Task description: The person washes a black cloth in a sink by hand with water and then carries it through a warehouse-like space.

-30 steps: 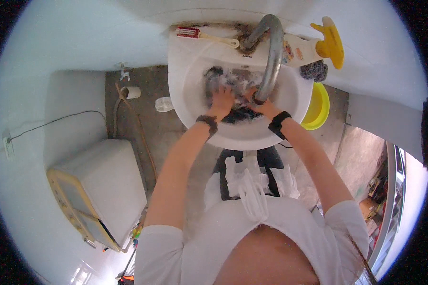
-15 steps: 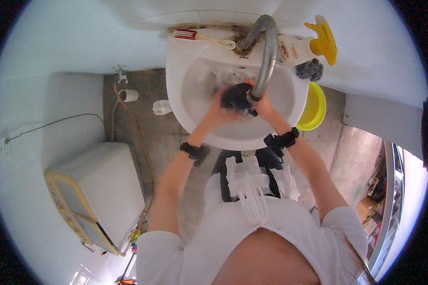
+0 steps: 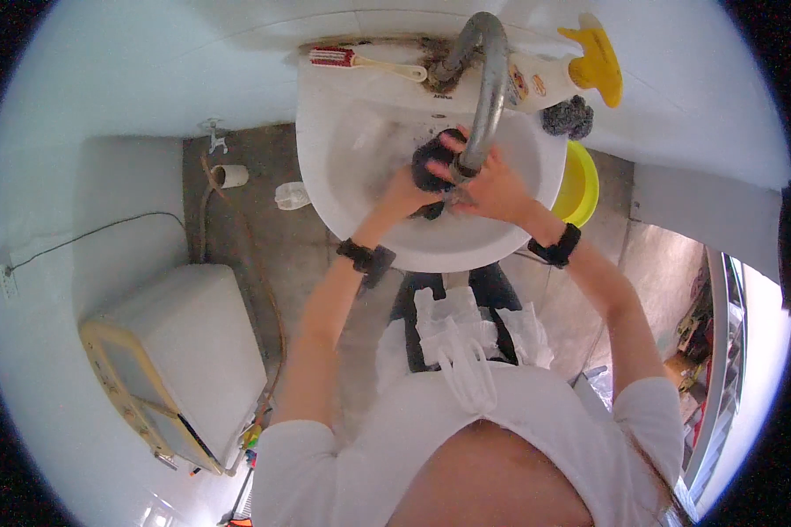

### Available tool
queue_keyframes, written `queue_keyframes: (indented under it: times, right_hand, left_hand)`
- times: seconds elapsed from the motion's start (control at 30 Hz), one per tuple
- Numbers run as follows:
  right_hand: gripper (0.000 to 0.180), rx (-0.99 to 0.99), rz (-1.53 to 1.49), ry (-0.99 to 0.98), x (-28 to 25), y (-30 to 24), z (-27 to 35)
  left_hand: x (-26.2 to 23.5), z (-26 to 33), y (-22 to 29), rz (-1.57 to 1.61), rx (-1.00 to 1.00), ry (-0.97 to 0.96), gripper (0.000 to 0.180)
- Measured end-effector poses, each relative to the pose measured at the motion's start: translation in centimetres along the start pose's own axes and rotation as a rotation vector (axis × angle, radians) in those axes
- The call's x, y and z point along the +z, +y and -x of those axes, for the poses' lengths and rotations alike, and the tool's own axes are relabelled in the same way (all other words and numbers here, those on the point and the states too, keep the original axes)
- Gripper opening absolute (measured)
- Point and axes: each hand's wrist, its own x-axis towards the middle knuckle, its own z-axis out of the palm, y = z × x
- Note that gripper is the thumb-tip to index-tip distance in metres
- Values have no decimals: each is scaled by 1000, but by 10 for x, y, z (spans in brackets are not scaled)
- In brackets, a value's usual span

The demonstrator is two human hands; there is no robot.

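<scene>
Over the white sink point(image 3: 343, 193), my left hand point(image 3: 402, 195) is closed round a dark, soft-looking black item point(image 3: 429, 162); its exact kind is not clear. My right hand point(image 3: 498, 191) reaches across that item from the right with its fingers spread, blurred by motion and partly behind the tap. A curved metal tap point(image 3: 494, 88) comes down over both hands, its mouth close to the right fingers. Splashing water blurs the area between the hands. A darker piece of the item shows below the left fingers.
Along the sink's back ledge lie a red-bristled brush point(image 3: 369, 63) and a spray bottle point(image 3: 545, 81) with a yellow head. A dark scouring pad point(image 3: 568, 116) rests at the right rim. Below stands a yellow basin point(image 3: 578, 189); a white washing machine point(image 3: 180, 342) is at left.
My right hand has shifted from gripping the black item's right side to lying over it with fingers spread. The left hand keeps hold of it. The view has moved slightly.
</scene>
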Motion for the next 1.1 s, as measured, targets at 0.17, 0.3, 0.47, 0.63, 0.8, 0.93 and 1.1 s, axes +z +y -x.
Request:
queue_keyframes:
  times: [0.17,0.3,0.47,0.63,0.8,0.93,1.1]
  right_hand:
    - [35,-276,307,14,22,9,-6]
    - [17,-31,17,-246,50,22,-12]
    - [19,-3,26,-222,61,20,-23]
    - [41,158,-279,-471,74,23,-17]
    - [60,187,-276,-624,51,17,14]
    - [69,205,8,-434,45,12,32]
    - [70,155,173,-292,99,1,42]
  left_hand:
    - [11,8,21,-414,-11,-15,66]
    - [19,7,51,-524,20,116,60]
    - [17,-8,20,-765,-114,132,52]
    - [27,-7,-15,-848,-130,77,49]
    - [29,25,1,-927,96,-36,48]
    - [26,36,14,-944,-124,42,67]
    - [23,25,-28,-1151,92,185,70]
